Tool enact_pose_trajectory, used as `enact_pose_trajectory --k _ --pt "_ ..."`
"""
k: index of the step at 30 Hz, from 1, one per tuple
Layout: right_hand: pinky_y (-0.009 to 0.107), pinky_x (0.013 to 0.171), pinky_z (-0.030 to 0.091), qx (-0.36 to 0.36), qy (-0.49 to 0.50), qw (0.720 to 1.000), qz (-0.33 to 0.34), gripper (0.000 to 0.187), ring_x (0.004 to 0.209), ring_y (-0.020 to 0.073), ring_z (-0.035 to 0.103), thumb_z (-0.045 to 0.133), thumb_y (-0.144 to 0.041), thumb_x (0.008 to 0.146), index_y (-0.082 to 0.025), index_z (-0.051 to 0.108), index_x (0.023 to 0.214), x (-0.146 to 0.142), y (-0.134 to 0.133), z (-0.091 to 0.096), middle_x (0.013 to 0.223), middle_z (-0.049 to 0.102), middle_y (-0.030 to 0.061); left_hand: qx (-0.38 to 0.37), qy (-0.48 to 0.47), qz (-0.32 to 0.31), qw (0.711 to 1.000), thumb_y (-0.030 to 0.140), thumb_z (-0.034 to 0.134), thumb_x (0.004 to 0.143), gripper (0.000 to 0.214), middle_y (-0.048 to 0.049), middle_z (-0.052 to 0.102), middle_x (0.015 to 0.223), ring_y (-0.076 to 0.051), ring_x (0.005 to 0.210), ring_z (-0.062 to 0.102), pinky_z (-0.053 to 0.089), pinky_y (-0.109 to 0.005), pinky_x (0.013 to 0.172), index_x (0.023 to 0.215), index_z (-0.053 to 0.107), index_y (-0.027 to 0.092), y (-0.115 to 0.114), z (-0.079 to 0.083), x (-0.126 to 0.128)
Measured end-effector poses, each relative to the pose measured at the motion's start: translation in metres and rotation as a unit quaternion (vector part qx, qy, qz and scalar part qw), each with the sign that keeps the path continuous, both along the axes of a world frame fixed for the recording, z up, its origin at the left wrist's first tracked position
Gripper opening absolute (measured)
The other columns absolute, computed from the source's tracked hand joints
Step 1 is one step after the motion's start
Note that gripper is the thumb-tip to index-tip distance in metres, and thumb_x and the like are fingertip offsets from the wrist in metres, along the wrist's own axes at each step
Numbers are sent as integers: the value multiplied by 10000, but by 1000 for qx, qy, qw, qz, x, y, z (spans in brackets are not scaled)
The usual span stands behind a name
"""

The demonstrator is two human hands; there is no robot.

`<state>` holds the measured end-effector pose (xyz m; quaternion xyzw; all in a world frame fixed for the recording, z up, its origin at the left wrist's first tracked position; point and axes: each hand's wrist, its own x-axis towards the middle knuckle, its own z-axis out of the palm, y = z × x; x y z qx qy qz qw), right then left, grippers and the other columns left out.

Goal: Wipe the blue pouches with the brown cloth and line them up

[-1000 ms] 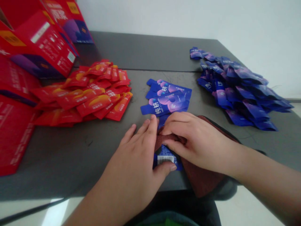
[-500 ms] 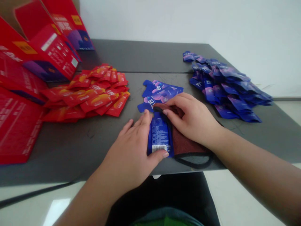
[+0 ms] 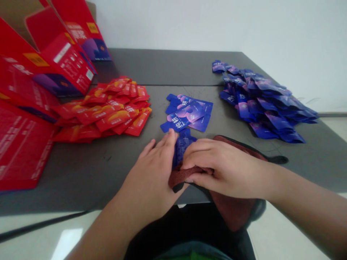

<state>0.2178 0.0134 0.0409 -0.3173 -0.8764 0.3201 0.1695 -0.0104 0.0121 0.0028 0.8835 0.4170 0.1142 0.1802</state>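
Under my hands lies a dark blue pouch (image 3: 182, 148), printed side up with its notched end pointing away from me. My left hand (image 3: 151, 177) rests flat along its left side, fingers stretched forward, the thumb hidden behind cloth. My right hand (image 3: 217, 166) grips a brown cloth with black edging (image 3: 233, 213) between thumb and fingers. A fold of the cloth covers the pouch's near end, and the rest hangs over the table's front edge. Just beyond, a few flat blue-purple pouches (image 3: 187, 113) overlap one another.
A heap of red-orange sachets (image 3: 108, 113) lies to the left, beside open red cartons (image 3: 65, 61) standing on the grey table (image 3: 159, 68). At the right is a large heap of filled blue pouches (image 3: 265, 104). A white wall (image 3: 173, 25) rises behind the table.
My right hand has drawn the cloth from the pouch's far end toward me, over its near end. The left hand has stayed nearly in place. More of the cloth now hangs off the edge.
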Motion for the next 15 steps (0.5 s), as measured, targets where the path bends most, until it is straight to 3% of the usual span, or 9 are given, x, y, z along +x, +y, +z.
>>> enact_pose_trajectory --k 6,15 --pt "385 994 468 27 -13 1000 -5 86 1029 223 650 686 -262 1043 -210 753 1062 0 13 -6 1046 732 49 19 8 30 999 558 681 963 1031 -235 327 1754 -362 1615 362 322 -612 1309 1703 107 128 -1 -5 3" --pt "374 984 465 84 -27 994 -62 38 1018 220 641 679 -203 1015 -184 712 1013 -3 21 -13 1022 694 53 13 18 45 999 555 719 943 1047 -236 315 1755 -401 1595 388 319 -609 1315 1700 161 95 -2 -4 5"
